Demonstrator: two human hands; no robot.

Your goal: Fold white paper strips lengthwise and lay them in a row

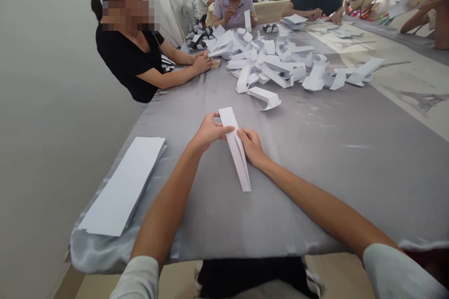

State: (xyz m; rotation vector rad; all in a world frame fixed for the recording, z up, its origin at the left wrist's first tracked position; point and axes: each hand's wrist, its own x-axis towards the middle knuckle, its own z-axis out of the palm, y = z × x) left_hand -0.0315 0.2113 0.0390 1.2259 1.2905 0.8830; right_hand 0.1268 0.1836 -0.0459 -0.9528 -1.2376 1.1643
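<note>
Fingers (228, 129) of the left hand (210, 131) clamped on the upper part of a folded paper strip (236, 161), thumb on the front, others at the left edge and behind. Right hand (253, 147) curled tight on the right edge, a bit lower, thumb up. Strip between both hands, slanted, folds slightly parted, lower end toward the wearer. Contact with the surface (315, 173): cannot tell. Left of the left forearm, near the surface's edge: stack of white sheets (122, 184). Ahead, just apart from the main heap: single folded piece (264, 97). Beyond, crowding the middle: heap of folded white papers (270, 63). Behind its left side: black-and-white pieces (198, 37). At left: person in black (128, 60), hands by a small tan block (215, 63). Far side: person in lilac (236, 7), holding an upright white strip (247, 21).
</note>
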